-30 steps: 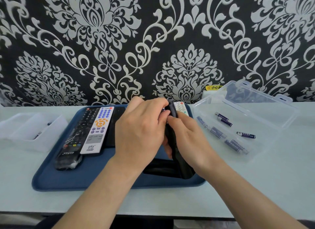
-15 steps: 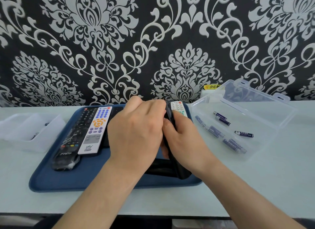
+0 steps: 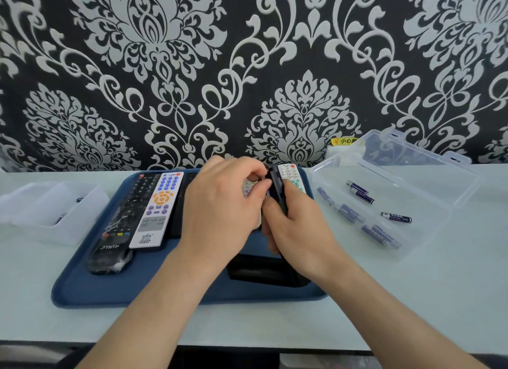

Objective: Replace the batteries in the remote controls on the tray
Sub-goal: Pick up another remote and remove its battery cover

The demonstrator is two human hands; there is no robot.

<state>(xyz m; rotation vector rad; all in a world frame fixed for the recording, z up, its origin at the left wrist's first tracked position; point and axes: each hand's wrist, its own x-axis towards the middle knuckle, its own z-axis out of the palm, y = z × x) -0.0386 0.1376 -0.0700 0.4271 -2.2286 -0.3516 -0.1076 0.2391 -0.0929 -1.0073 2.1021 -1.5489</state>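
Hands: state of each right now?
Left hand: fingers curled, pinching at the upper end of the black remote.
Right hand: closed around the black remote, holding it.

- left hand [image 3: 220,212] is sliding a touch left and curling its fingers [image 3: 255,170] tighter at the far end of the black remote [image 3: 277,187]
- a gap is opening under those fingers now, so the buttons of a grey remote [image 3: 248,188] lying on the tray [image 3: 82,286] are showing through
- right hand [image 3: 299,231] is creeping its thumb [image 3: 270,203] nearer along the remote's edge, with a bit of blue peeking out just beside it
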